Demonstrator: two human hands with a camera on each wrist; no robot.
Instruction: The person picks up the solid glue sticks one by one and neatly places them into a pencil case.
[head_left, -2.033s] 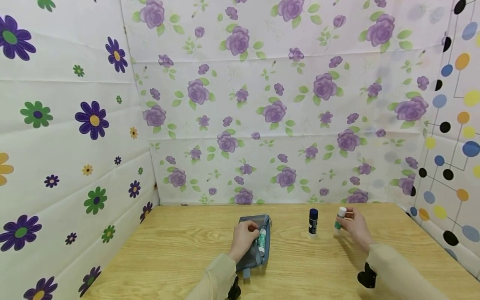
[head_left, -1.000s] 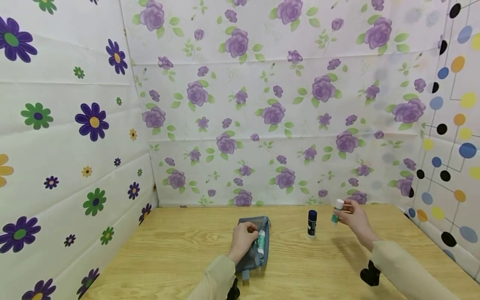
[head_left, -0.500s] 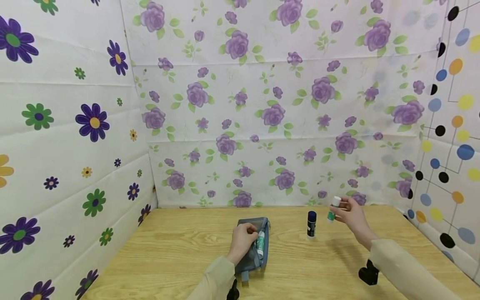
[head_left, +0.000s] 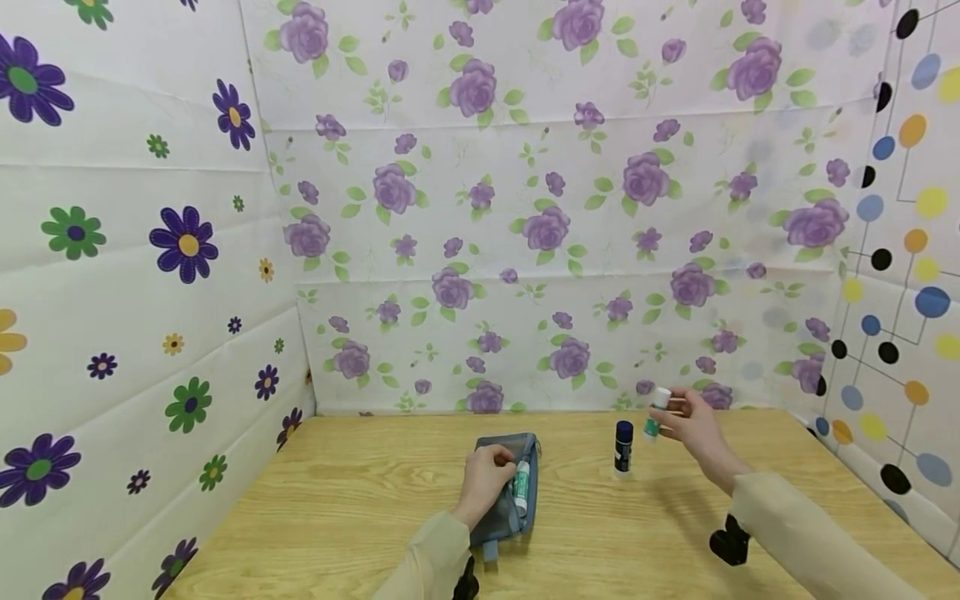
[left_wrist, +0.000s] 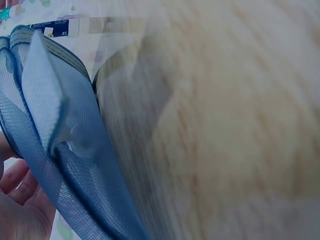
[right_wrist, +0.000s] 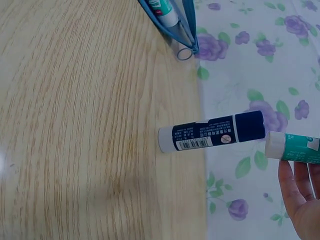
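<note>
A blue mesh zip pouch [head_left: 495, 527] lies on the table, its opening spread. My left hand [head_left: 486, 482] grips the edge of that opening; in the left wrist view the pouch's mesh [left_wrist: 95, 165] partly covers the hand [left_wrist: 25, 212]. Inside the pouch rests a green-and-white glue stick [head_left: 522, 487]. A second green-and-white glue stick [head_left: 652, 428], slightly tilted with its white cap up, is held above the table between the thumb and fingers of my right hand [head_left: 699, 432]. Just left of it a navy glue stick [head_left: 623, 450] stands upright, apart from the held one.
The wooden table [head_left: 360, 492] ends at a back wall hung with purple-flowered cloth [head_left: 487, 250]. Patterned cloth also covers both sides. A ring pull [right_wrist: 184, 53] sits at the pouch's far end.
My right hand has lifted the green-and-white glue stick off the table and carried it left, close to the navy one. My left hand has stayed at the pouch.
</note>
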